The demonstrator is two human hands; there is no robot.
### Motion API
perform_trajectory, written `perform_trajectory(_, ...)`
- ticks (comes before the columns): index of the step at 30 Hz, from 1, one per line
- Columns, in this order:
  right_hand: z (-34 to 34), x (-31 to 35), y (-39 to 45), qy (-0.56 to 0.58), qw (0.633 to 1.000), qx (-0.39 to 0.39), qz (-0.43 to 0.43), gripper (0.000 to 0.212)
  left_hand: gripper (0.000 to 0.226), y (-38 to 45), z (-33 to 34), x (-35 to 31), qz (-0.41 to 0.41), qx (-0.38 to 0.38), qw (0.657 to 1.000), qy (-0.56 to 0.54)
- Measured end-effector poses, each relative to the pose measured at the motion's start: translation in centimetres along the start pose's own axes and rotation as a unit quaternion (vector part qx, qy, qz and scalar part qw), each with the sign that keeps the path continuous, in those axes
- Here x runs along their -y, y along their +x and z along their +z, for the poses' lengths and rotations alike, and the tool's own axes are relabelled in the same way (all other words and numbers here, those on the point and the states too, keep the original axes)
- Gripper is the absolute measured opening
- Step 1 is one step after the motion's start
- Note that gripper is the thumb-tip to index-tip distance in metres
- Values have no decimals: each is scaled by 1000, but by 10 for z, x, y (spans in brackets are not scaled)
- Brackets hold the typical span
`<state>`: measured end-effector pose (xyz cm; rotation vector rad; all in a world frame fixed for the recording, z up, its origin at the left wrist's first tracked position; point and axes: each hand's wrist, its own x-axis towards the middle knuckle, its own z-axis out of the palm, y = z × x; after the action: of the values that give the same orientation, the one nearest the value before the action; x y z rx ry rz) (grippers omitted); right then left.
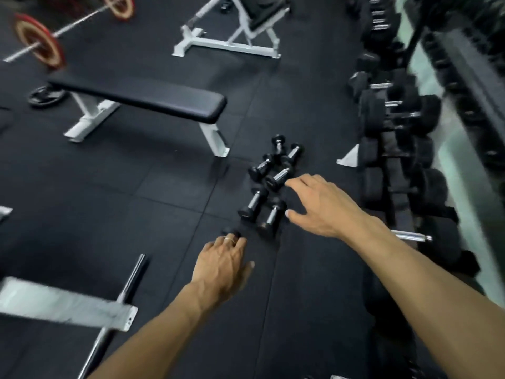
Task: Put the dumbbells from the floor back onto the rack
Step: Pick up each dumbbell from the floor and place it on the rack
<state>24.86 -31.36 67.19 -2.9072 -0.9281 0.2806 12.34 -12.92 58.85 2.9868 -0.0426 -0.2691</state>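
Both hands reach out with fingers spread and hold nothing: the left hand (pixel 221 265), a ring on 1 finger, hovers by a small dumbbell (pixel 231 232); the right hand (pixel 318 205) hangs just beside a cluster of dumbbells (pixel 269 184) on the black rubber floor (pixel 123 203). No writing is legible. The loaded rack (pixel 396 149) lines the right edge; open floor lies between the cluster and a flat bench (pixel 142 101).
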Motion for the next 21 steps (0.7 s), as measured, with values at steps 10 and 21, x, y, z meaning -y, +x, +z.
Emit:
perform_trajectory(10,88,19,142,17,996,68,-62,58,50,73,63,81,-91,80,993,-11)
perform_trajectory(21,312,-15,307,14,981,171,-90,60,46,194,266,171,-157,162,971,-82)
